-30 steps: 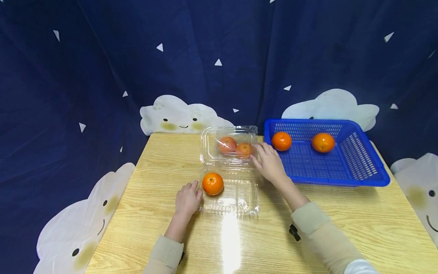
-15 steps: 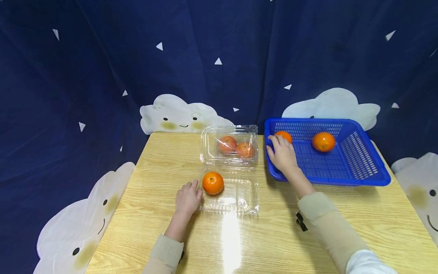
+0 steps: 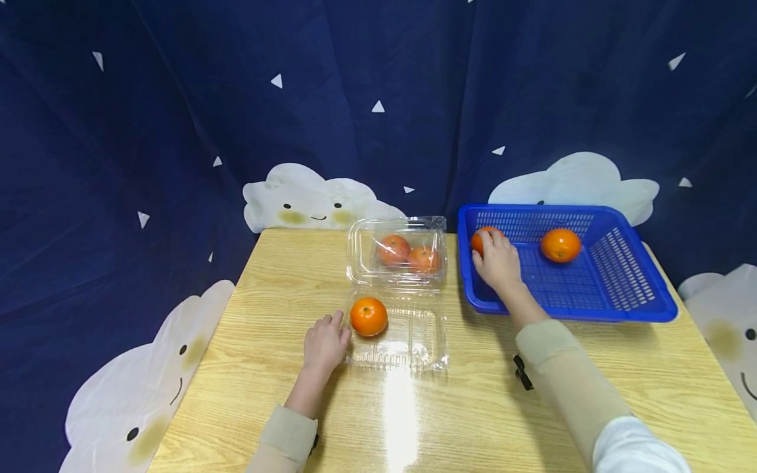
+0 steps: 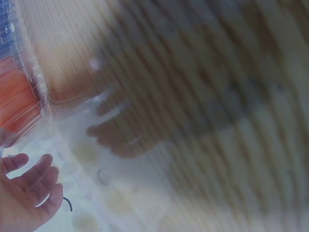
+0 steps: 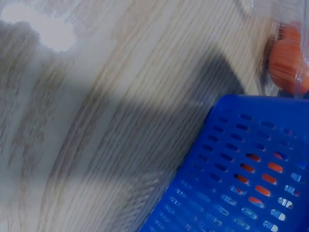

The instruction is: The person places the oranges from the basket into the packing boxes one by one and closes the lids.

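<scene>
My right hand reaches into the blue plastic basket, its fingers and thumb around an orange at the left end. The hand partly covers that orange. Another orange lies further right in the basket. My left hand rests at the left edge of a clear plastic clamshell box. In the left wrist view its fingers are loosely bent and hold nothing. One orange sits in the box's near half. The right wrist view shows the basket wall, not the hand.
Through the box's raised clear lid two more round orange fruits are seen. Everything stands on a wooden table. A dark blue curtain with white clouds hangs behind the table.
My right hand has moved right, from the box's lid into the basket, and its fingers have come around the left orange. The left hand has stayed still.
</scene>
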A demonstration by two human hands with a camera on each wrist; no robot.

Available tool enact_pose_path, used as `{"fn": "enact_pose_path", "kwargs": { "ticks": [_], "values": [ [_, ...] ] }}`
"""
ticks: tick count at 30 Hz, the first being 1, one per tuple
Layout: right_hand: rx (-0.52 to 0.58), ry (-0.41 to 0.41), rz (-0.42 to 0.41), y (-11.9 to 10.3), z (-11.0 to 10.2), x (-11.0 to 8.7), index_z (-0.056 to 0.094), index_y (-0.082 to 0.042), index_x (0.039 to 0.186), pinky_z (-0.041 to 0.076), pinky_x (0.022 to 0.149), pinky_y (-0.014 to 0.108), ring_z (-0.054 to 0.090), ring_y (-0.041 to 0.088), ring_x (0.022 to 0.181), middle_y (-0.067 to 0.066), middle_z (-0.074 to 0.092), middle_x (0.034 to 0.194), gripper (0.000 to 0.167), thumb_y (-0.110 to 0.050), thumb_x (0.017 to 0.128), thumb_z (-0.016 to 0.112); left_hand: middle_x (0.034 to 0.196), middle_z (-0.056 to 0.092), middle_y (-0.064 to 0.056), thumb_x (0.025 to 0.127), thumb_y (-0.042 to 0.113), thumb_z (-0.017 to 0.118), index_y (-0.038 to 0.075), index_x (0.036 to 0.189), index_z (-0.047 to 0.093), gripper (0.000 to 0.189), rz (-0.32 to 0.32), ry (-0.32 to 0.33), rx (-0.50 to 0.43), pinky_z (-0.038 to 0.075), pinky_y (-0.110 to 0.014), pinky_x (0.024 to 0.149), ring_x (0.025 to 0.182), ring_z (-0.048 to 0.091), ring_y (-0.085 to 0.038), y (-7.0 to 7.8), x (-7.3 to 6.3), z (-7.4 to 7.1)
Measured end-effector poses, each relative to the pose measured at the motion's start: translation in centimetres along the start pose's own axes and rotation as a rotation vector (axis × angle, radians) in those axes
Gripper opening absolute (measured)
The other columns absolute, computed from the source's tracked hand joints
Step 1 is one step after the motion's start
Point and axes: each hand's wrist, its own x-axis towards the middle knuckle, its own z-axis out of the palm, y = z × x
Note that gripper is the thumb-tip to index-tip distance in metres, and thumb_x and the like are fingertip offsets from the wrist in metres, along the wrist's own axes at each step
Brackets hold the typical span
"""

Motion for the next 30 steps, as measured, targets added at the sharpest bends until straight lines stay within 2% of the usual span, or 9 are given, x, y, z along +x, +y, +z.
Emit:
{"fn": "enact_pose_path", "kwargs": {
  "ticks": [5,12,30],
  "values": [
    [0.004,-0.014,0.014,0.5,0.1,0.4,0.041,-0.004,0.126,0.035,0.088,0.058,0.041,0.044,0.112,0.024,0.041,0.126,0.046,-0.019,0.085,0.057,0.095,0.061,-0.015,0.085,0.024,0.05,0.008,0.115,0.054,0.034,0.006,0.006,0.001,0.046,-0.044,0.07,0.082,0.057,-0.031,0.0,0.0,0.0],
    [-0.015,-0.107,0.05,1.3,0.3,0.9,0.036,-0.005,0.131,0.033,0.09,0.06,0.037,0.045,0.115,0.025,0.036,0.13,0.054,-0.02,0.084,0.058,0.094,0.061,-0.014,0.086,0.025,0.051,0.009,0.114,0.054,0.033,0.012,0.008,0.003,0.046,-0.043,0.068,0.08,0.057,-0.03,0.0,0.0,0.0],
    [-0.019,-0.269,0.138,2.0,0.0,2.1,0.028,-0.008,0.138,0.03,0.093,0.061,0.03,0.049,0.118,0.029,0.025,0.135,0.063,-0.023,0.086,0.059,0.094,0.061,-0.015,0.085,0.023,0.051,0.008,0.114,0.054,0.033,0.014,0.024,0.006,0.046,-0.042,0.067,0.08,0.057,-0.03,0.2,-0.1,-0.3]
  ]
}}
